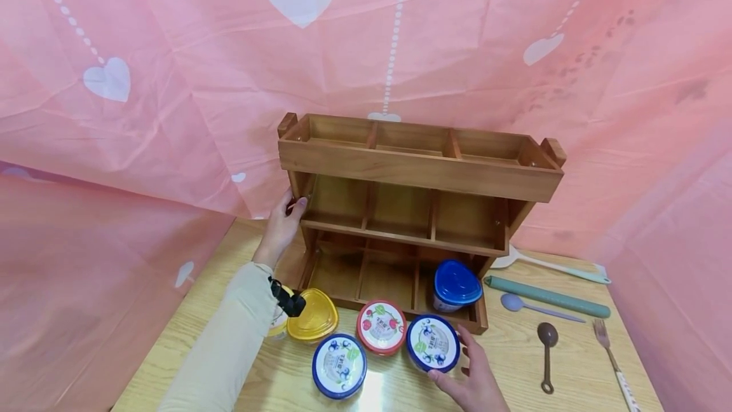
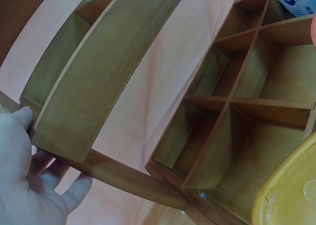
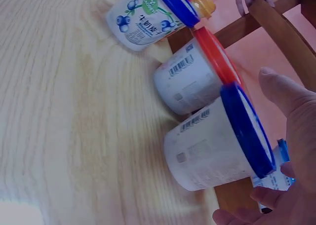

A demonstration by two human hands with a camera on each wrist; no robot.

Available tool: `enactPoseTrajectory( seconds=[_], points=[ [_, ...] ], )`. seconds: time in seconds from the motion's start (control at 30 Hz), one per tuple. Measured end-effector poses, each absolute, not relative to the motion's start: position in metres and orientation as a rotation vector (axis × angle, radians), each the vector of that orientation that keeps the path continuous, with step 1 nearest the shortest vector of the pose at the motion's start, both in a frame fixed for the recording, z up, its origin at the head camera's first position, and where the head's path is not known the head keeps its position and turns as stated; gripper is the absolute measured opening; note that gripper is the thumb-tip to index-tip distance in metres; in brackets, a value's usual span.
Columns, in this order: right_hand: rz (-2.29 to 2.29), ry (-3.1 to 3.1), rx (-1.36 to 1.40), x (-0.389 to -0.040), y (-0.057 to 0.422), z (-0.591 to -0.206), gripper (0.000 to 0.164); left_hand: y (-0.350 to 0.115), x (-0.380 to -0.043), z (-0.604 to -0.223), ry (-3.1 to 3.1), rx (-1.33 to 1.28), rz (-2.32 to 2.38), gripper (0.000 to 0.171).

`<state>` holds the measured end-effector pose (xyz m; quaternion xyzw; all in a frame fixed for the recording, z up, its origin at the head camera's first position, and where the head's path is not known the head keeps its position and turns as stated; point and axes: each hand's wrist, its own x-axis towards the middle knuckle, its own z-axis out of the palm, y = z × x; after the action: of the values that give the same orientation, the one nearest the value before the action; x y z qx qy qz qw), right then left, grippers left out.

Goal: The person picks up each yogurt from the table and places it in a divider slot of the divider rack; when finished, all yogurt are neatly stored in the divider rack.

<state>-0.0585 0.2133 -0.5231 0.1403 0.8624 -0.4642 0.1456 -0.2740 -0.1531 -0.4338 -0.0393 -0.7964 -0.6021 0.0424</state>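
Observation:
A three-tier wooden rack (image 1: 420,173) with divided compartments stands at the back of the table. My left hand (image 1: 283,221) grips its left side at the middle tier, thumb in front; the left wrist view shows the fingers curled beneath the wood. My right hand (image 1: 474,377) is spread around a white tub with a round blue lid (image 1: 433,343), and the right wrist view shows gaps between thumb, fingers and tub. Left of it stand a red-lidded tub (image 1: 381,327) and another blue-lidded tub (image 1: 340,366). A tub with a blue rounded-triangular lid (image 1: 457,283) sits in the rack's lower right compartment.
Yellow-lidded tubs (image 1: 312,315) stand at the rack's front left, one partly behind my left wrist. To the right lie a spatula (image 1: 563,266), a green rod (image 1: 546,296), a purple spoon (image 1: 515,302), a brown spoon (image 1: 547,336) and a fork (image 1: 609,351). Pink cloth hangs behind.

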Motion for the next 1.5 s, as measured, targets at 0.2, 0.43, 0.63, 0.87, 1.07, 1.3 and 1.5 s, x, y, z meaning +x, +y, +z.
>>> enactPoseTrajectory(
  seconds=[0.2, 0.43, 0.63, 0.87, 1.07, 1.3, 1.5],
  points=[
    [-1.308, 2.501, 0.382, -0.059, 0.209, -0.529, 0.125, -0.153, -0.273, -0.432, -2.438, -0.132, -1.836, 0.053],
    [-1.280, 2.572, 0.339, -0.062, 0.204, -0.532, 0.128, -0.153, -0.270, -0.427, -2.439, -0.122, -1.869, 0.054],
    [-1.250, 2.580, 0.378, -0.066, 0.198, -0.534, 0.129, -0.153, -0.272, -0.431, -2.437, -0.114, -1.869, 0.055],
    [-1.263, 2.589, 0.390, -0.068, 0.195, -0.538, 0.128, -0.153, -0.272, -0.433, -2.438, -0.119, -1.853, 0.054],
    [-1.273, 2.577, 0.416, -0.069, 0.195, -0.539, 0.127, -0.154, -0.273, -0.434, -2.434, -0.117, -1.865, 0.055],
    [-1.297, 2.560, 0.418, -0.069, 0.197, -0.541, 0.127, -0.151, -0.265, -0.418, -2.440, -0.100, -1.920, 0.055],
    [-1.290, 2.566, 0.422, -0.069, 0.196, -0.540, 0.125, -0.149, -0.255, -0.403, -2.434, -0.105, -1.948, 0.053]
  ],
)
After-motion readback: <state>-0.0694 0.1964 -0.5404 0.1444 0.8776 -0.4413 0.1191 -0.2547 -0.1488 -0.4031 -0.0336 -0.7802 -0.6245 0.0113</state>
